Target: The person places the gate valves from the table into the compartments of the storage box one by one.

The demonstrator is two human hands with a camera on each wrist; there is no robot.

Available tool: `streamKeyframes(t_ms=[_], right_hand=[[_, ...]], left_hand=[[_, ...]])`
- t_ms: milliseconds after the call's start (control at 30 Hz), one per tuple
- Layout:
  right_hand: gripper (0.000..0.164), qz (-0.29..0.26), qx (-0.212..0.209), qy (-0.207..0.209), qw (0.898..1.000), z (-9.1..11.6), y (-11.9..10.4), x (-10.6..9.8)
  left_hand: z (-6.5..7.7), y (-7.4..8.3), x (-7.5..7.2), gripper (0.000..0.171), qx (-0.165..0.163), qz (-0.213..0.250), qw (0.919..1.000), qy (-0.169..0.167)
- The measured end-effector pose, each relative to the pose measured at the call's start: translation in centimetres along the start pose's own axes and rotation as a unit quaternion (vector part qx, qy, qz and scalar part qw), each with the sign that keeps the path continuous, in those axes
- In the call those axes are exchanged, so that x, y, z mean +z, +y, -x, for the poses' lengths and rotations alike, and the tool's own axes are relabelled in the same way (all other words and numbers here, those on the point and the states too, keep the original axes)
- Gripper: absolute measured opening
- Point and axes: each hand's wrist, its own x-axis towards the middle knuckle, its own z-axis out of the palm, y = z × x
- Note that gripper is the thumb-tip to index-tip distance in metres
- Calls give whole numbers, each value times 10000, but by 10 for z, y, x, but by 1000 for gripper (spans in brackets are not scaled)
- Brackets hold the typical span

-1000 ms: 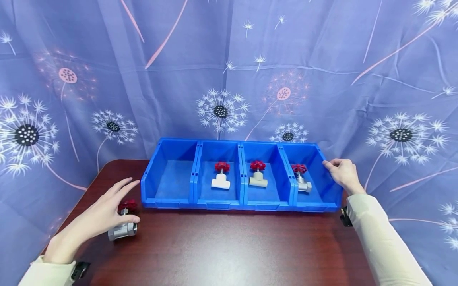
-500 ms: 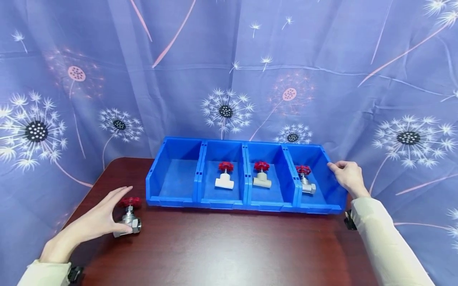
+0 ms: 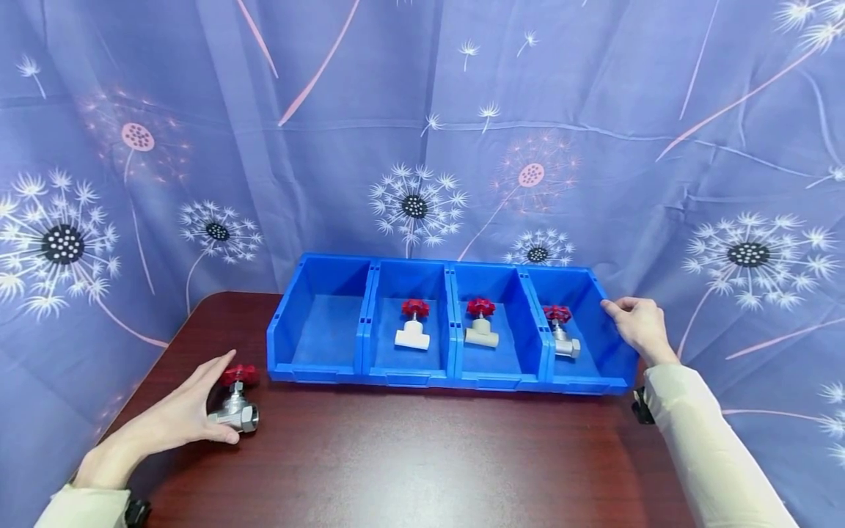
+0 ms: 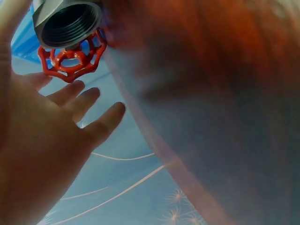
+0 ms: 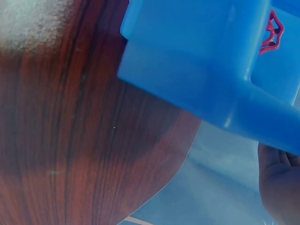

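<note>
On the table's left side a metal gate valve [image 3: 236, 412] with a red handwheel stands upright. My left hand [image 3: 173, 416] is beside it, thumb in front and fingers behind. In the left wrist view the fingers [image 4: 105, 124] are spread, fairly straight and near the handwheel [image 4: 70, 75]; a threaded opening faces the camera. A row of joined blue bins [image 3: 403, 379] stands at the back. My right hand [image 3: 639, 328] pinches the rim of its right side wall; the right wrist view shows only part of that hand [image 5: 281, 187] under the bin edge [image 5: 220, 117].
Left to right, the bins hold nothing in the first, then a white valve [image 3: 412, 336], a beige valve [image 3: 482, 334] and a smaller metal valve [image 3: 564, 343]. All have red handwheels. A dandelion-print curtain [image 3: 330, 183] hangs behind the dark red table [image 3: 422, 455].
My left hand has lowered from above the metal valve to around its left side, thumb now low in front. The head view has shifted slightly. The right hand stays on the bin.
</note>
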Motion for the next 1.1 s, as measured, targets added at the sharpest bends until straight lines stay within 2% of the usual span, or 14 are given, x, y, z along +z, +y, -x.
streamKeyframes(t_ms=[300, 400, 700, 967, 1100], right_hand=[[51, -54, 56, -71, 9999, -3, -2, 1], [52, -62, 77, -87, 9999, -3, -2, 1], [52, -59, 88, -83, 9999, -2, -1, 1], [51, -73, 68, -58, 9999, 0, 1, 1], [50, -87, 60, -35, 9999, 0, 2, 1]], left_hand=[[2, 6, 3, 133, -398, -41, 9988, -271], [1, 6, 4, 131, -430, -102, 9987, -268], [-3, 8, 5, 122, -17, -363, 9993, 93], [-5, 6, 8, 126, 67, -440, 9990, -13], [-7, 7, 9, 122, 181, -584, 9981, 104]])
